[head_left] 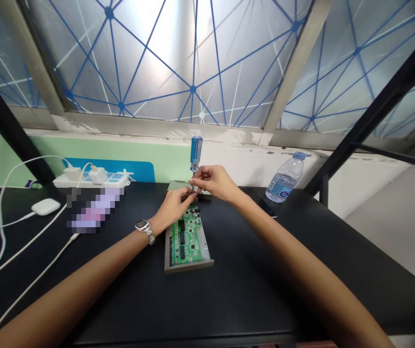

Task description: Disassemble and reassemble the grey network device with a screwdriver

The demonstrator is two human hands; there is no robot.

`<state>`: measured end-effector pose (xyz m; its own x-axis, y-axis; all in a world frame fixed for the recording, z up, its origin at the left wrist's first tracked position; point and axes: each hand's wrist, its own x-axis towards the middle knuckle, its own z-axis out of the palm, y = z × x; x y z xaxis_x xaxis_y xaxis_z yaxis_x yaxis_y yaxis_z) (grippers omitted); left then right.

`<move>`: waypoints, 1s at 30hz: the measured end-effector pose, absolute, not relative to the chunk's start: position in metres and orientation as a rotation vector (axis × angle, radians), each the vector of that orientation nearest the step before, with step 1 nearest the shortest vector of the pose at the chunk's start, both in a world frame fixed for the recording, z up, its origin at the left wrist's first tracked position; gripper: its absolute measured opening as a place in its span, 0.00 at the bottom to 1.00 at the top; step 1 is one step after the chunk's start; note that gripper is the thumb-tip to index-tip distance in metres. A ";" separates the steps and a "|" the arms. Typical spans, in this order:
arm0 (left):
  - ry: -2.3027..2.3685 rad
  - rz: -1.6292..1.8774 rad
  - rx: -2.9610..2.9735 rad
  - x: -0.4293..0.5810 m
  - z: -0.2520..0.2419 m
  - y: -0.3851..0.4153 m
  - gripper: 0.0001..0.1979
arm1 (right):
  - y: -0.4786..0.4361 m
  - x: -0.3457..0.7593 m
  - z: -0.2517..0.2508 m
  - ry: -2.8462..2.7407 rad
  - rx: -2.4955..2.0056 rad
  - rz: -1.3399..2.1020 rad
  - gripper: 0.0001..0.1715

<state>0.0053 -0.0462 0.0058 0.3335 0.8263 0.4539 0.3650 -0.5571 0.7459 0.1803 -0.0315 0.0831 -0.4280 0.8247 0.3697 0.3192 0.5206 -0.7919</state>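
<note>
Two-handed work over a circuit board seated in a shallow casing on the black table, near the table's middle. The right hand is closed in a fingertip pinch on the metal shaft of a screwdriver, just below its blue handle; the tool stands nearly upright, tip downward. The left hand is partly curled over the board's far end, thumb and fingers drawn together beside the shaft; whether they grip anything small cannot be told, since they hide the tip. Possible faults, as judged here: a pinch on the thin shaft, with the handle unsupported above, could let the tool tilt; the tip might then slip and scratch the board or strike the nearby left fingers; uneven pressure at the far end could make the casing slide. Count: one screwdriver, one circuit board, one casing, one wristwatch on the left wrist, one water bottle at the right, one power strip bearing two white plugs, and one rounded white case; the white cables overlap too much for a sure number.
</note>
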 end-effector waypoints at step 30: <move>1.001 1.102 2.254 0.003 0.008 -0.049 0.14 | -0.035 0.188 0.089 -2.101 -0.952 0.977 0.03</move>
